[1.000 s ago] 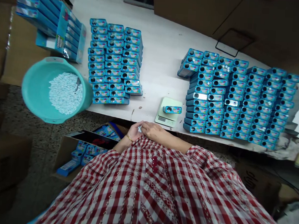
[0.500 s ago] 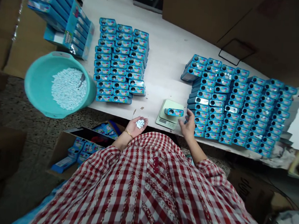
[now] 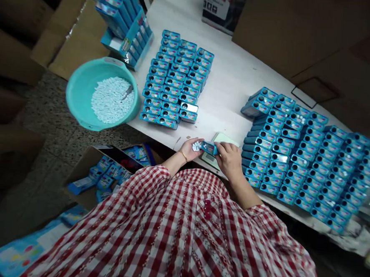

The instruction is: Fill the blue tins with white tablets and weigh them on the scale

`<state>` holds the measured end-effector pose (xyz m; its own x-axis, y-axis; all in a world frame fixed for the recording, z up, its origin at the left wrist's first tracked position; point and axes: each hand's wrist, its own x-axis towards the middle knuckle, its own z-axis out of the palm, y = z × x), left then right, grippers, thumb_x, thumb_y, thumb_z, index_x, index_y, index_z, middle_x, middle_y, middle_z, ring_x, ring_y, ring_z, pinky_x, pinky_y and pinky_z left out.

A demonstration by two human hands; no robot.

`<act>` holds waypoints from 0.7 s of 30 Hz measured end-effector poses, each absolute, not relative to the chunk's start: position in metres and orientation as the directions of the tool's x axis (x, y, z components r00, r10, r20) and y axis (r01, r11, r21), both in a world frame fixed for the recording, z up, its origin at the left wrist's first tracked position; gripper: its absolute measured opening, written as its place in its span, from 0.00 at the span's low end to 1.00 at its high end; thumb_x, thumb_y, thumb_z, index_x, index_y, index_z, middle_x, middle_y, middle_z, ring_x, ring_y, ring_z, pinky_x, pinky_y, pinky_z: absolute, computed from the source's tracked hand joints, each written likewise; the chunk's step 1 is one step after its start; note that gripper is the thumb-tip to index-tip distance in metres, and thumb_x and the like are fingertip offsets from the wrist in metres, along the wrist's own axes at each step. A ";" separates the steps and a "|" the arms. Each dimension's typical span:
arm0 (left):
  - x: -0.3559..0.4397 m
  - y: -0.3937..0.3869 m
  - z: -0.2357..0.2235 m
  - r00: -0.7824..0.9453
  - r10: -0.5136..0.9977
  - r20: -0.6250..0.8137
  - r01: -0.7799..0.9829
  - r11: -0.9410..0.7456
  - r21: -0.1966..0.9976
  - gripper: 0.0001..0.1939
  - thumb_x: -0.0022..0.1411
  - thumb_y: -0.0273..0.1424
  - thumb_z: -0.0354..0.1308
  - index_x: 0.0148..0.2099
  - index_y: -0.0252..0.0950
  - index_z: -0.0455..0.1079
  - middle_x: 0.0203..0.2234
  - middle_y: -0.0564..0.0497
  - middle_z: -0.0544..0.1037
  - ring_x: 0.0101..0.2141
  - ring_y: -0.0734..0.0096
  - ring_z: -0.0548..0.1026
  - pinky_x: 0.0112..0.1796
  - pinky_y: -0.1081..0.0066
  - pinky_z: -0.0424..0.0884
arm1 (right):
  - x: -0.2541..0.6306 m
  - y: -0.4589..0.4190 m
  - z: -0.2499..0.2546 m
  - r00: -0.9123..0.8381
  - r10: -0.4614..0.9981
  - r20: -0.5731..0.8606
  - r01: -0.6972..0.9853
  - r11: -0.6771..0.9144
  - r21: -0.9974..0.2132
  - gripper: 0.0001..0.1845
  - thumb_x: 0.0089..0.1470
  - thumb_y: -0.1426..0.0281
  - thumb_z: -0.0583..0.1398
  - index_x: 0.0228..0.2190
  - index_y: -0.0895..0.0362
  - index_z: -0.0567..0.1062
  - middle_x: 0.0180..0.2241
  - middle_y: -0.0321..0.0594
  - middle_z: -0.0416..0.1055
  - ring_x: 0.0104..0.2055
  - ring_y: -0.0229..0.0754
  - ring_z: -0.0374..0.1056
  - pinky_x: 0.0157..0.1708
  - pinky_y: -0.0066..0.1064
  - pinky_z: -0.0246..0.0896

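My left hand (image 3: pixel 192 150), palm up and cupped, holds a small heap of white candy-like pellets (image 3: pixel 196 146). In my right hand (image 3: pixel 229 158) is a small blue tin (image 3: pixel 208 148), gripped at its right end. The tin is tipped toward my left palm, its left end right beside the pellets. Partly behind the tin and my right hand lies a pale green weighing scale (image 3: pixel 224 139) on the white table (image 3: pixel 227 82). A large turquoise tub (image 3: pixel 81 94) at the left contains many more such pellets and a scoop handle.
Rows of blue tins (image 3: pixel 172 79) stand left of the scale. A larger block of tins (image 3: pixel 299 162) is on the right, with loose pellets on some. A display box (image 3: pixel 128 47) stands behind the tub, and an open carton (image 3: pixel 86 161) of blue packs sits below the table edge.
My right hand has lifted the tin off the scale and brought it to my left palm, tilting it. The hands are now together. The whole view has shifted and turned slightly.
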<state>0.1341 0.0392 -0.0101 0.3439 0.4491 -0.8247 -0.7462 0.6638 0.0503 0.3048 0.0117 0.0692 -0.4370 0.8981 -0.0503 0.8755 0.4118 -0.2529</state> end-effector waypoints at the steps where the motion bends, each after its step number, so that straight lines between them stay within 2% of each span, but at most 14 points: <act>1: 0.136 0.040 -0.009 0.342 0.453 -0.824 -0.747 0.663 0.055 0.13 0.60 0.27 0.48 0.29 0.28 0.70 0.21 0.45 0.74 0.25 0.70 0.72 0.29 0.70 0.69 | 0.304 0.013 0.068 -0.433 0.899 -0.065 0.882 0.407 -0.238 0.21 0.53 0.69 0.53 0.50 0.57 0.66 0.44 0.47 0.68 0.44 0.50 0.59 0.44 0.40 0.52; 3: 0.137 0.040 -0.008 0.337 0.457 -0.823 -0.749 0.659 0.059 0.13 0.60 0.27 0.48 0.28 0.28 0.70 0.22 0.45 0.74 0.25 0.70 0.73 0.29 0.70 0.69 | 0.306 0.014 0.063 -0.416 0.907 -0.070 0.887 0.388 -0.249 0.22 0.53 0.69 0.54 0.50 0.57 0.66 0.44 0.47 0.67 0.45 0.50 0.59 0.45 0.41 0.52; 5: 0.136 0.040 -0.007 0.332 0.458 -0.825 -0.756 0.652 0.058 0.12 0.60 0.27 0.48 0.28 0.28 0.70 0.21 0.46 0.74 0.25 0.70 0.73 0.30 0.70 0.70 | 0.311 0.012 0.056 -0.384 0.922 -0.043 0.878 0.350 -0.327 0.21 0.52 0.69 0.54 0.50 0.57 0.66 0.45 0.47 0.67 0.46 0.51 0.59 0.46 0.41 0.53; 9: 0.127 0.040 -0.010 0.330 0.457 -0.826 -0.761 0.646 0.053 0.10 0.59 0.26 0.49 0.29 0.29 0.69 0.24 0.44 0.76 0.29 0.69 0.75 0.34 0.69 0.71 | 0.329 0.004 0.028 -0.176 0.984 0.016 0.755 0.145 -0.639 0.19 0.51 0.67 0.54 0.46 0.55 0.66 0.43 0.45 0.68 0.45 0.47 0.63 0.45 0.40 0.58; 11: 0.122 0.040 -0.012 0.318 0.461 -0.828 -0.756 0.651 0.072 0.10 0.59 0.26 0.49 0.29 0.29 0.69 0.25 0.43 0.76 0.31 0.68 0.75 0.35 0.69 0.71 | 0.339 0.000 0.009 -0.045 0.999 -0.011 0.629 0.020 -0.777 0.18 0.50 0.64 0.56 0.43 0.55 0.66 0.41 0.44 0.69 0.43 0.45 0.65 0.43 0.38 0.61; 13: 0.118 0.039 -0.013 0.302 0.460 -0.835 -0.748 0.658 0.092 0.10 0.59 0.26 0.49 0.29 0.29 0.69 0.25 0.42 0.76 0.31 0.69 0.75 0.34 0.70 0.71 | 0.347 -0.002 -0.010 0.052 0.997 -0.061 0.497 -0.079 -0.864 0.19 0.48 0.61 0.58 0.41 0.56 0.66 0.40 0.44 0.69 0.41 0.43 0.66 0.41 0.37 0.63; 16: 0.114 0.037 -0.012 0.294 0.443 -0.847 -0.736 0.670 0.096 0.10 0.60 0.26 0.48 0.29 0.29 0.68 0.25 0.43 0.76 0.29 0.70 0.75 0.33 0.71 0.71 | 0.354 -0.002 -0.030 0.128 0.985 -0.113 0.351 -0.152 -0.924 0.22 0.44 0.59 0.61 0.39 0.57 0.66 0.41 0.45 0.69 0.42 0.43 0.67 0.44 0.38 0.62; 21: 0.109 0.031 -0.009 0.275 0.407 -0.871 -0.724 0.684 0.090 0.11 0.61 0.26 0.47 0.30 0.30 0.68 0.24 0.44 0.76 0.29 0.71 0.75 0.32 0.71 0.72 | 0.361 -0.007 -0.033 0.114 0.979 -0.169 0.254 -0.193 -0.948 0.25 0.41 0.60 0.64 0.41 0.56 0.66 0.44 0.45 0.68 0.48 0.44 0.64 0.51 0.41 0.58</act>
